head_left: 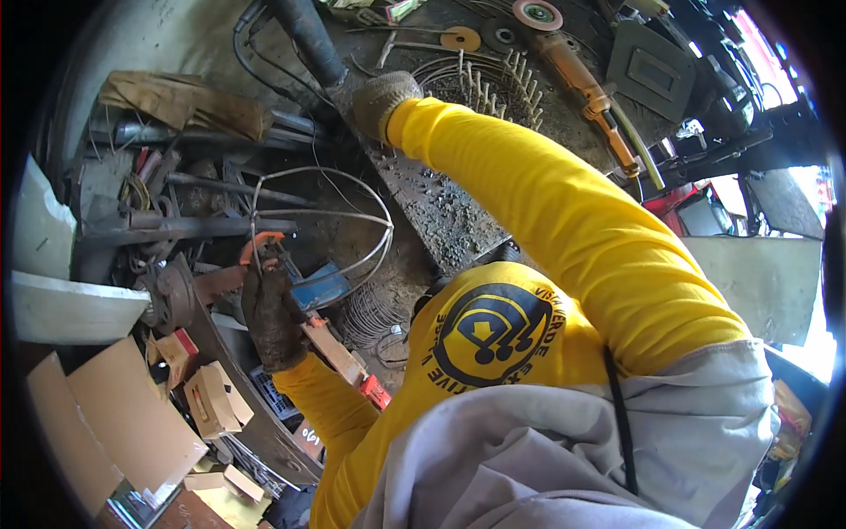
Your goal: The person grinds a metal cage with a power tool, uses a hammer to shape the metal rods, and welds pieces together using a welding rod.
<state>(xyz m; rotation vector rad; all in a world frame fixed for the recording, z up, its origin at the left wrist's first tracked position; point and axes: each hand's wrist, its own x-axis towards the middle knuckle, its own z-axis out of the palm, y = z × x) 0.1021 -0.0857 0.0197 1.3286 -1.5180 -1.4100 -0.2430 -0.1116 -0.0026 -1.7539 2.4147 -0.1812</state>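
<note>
Well, the wire frame (pixel 326 212) at ten o'clock looks light, stiff, best held at a joint; left hand (pixel 269 313) seemingly grips its rim; right hand's (pixel 383 101) hold, toward twelve, I can't tell.

1. From where I stood, the wire frame (pixel 389 231) was at the left hand (pixel 273 313), left of the workbench (pixel 458 216).
2. The right hand (pixel 385 99) was over the bench, just beside the end of a thick tube (pixel 307 40).
3. Right of that hand lay a power tool (pixel 574 72); farther right, a flat plate (pixel 651 74).
4. A wire coil (pixel 372 317) lay right of the left hand.
5. Nearer, 1 small carton (pixel 217 399) lay right of a larger cardboard piece (pixel 132 410).
</note>
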